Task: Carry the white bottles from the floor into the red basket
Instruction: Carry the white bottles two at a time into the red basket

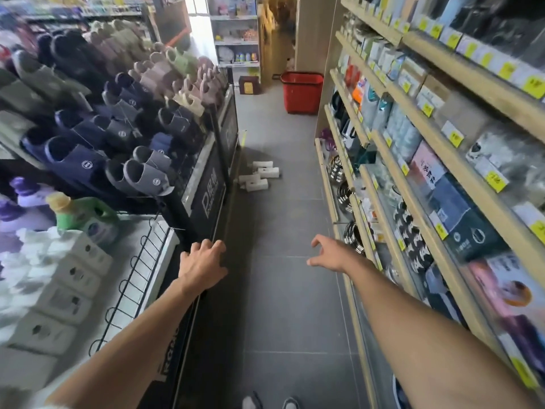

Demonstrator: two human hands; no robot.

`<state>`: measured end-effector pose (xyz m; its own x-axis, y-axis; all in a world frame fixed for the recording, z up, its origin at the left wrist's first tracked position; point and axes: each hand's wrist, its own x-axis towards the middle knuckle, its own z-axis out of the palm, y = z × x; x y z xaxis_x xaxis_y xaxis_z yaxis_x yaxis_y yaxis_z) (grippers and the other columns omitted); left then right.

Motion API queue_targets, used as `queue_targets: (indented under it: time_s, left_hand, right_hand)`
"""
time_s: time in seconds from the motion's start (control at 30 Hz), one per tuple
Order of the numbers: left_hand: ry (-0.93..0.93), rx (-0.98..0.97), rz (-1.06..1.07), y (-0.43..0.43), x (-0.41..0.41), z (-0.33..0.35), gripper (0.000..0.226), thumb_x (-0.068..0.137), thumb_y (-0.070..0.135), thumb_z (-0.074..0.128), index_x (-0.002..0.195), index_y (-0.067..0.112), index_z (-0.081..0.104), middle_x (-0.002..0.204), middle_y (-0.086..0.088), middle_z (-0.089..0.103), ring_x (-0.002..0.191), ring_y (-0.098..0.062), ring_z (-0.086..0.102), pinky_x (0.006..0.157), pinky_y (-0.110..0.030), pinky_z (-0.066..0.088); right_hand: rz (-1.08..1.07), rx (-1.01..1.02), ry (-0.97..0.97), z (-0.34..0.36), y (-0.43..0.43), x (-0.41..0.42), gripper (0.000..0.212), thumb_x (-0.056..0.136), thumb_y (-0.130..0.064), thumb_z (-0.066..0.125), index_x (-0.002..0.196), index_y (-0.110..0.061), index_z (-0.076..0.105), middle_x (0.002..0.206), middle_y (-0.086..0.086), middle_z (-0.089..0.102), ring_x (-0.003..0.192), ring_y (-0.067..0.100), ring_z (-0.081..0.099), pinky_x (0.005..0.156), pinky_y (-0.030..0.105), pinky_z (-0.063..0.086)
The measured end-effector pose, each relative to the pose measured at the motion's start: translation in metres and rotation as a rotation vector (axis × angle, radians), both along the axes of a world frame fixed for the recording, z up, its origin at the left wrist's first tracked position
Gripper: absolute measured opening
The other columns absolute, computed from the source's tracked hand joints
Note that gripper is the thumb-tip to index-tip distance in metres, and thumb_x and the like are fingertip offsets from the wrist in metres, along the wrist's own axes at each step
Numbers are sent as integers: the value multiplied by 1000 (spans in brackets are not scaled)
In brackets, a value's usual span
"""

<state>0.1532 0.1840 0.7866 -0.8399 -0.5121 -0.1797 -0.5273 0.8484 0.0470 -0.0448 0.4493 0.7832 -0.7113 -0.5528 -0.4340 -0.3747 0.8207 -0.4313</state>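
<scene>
White bottles (259, 175) lie clustered on the floor (280, 290) ahead, just beside the base of the rack (206, 199). The red basket (302, 93) stands farther down the aisle, near the shelves (383, 137). The left hand (202, 261) and right hand (327, 253) reach forward empty, fingers loosely spread. This looks like the approach; next comes walking up and stooping to grip. Rack and shelf edges hem a narrow aisle, with open tile between.

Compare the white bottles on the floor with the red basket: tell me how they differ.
The white bottles lie on their sides in a cluster; the red basket stands upright. The white bottles are by the foot of the slipper rack, nearer the camera; the red basket is farther down the aisle, beside the wooden shelving. Both rest on the grey floor.
</scene>
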Motion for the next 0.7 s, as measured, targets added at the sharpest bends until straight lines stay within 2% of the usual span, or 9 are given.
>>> queue_targets:
  time_s: [0.2,0.43,0.7]
  left_hand:
    - [12,-11,-2,-45,-47,-2,58,81,45,70,132,32,46,126,-3,50,122,-29,45,97,-49,42]
    - [81,32,4,-95,-91,3,60,81,45,71,134,32,46,129,-4,50,123,-31,45,96,-50,43]
    - [16,100,-12,-135,-133,-3,61,83,39,69,137,32,43,132,-4,48,125,-31,43,99,-49,40]
  right_hand:
    - [-23,40,-21,-9,-33,-35,55,82,-45,78,127,-28,51,120,1,61,105,24,60,92,37,49]
    - [-9,44,6,9,-92,-72,55,83,-41,78,129,-27,51,121,2,60,108,24,60,96,40,49]
    - [-24,72,1,7,-115,-112,57,83,-39,80,131,-26,51,125,4,60,109,25,60,93,37,48]
